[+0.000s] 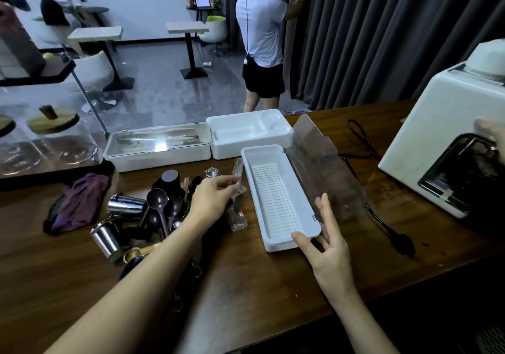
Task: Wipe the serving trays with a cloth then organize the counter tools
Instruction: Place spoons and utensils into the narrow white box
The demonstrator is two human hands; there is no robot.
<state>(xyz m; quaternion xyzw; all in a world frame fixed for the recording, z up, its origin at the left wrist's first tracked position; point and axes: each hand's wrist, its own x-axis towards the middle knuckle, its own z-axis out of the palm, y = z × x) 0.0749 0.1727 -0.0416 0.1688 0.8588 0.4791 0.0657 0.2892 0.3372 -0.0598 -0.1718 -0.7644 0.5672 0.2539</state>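
Note:
A white slotted storage box [276,192] lies open on the wooden counter [259,285], its clear lid [325,170] tilted back to the right. My right hand [328,247] touches the box's near right corner and the lid's edge with straight fingers. My left hand [216,198] pinches a clear plastic-wrapped utensil packet [237,187] just left of the box. Under my left forearm sits a heap of tools: dark measuring spoons [161,206], steel cups [124,206] and a gold scoop [134,252]. A purple cloth [79,203] lies crumpled at the left.
Behind the tools stand a closed white box with a clear lid [158,146] and a white moulded tray [246,132]. A white machine [448,151] fills the right side, its black cord [382,217] trailing over the counter. Someone else's fingers [492,135] touch the machine. A person [262,39] stands by the curtain.

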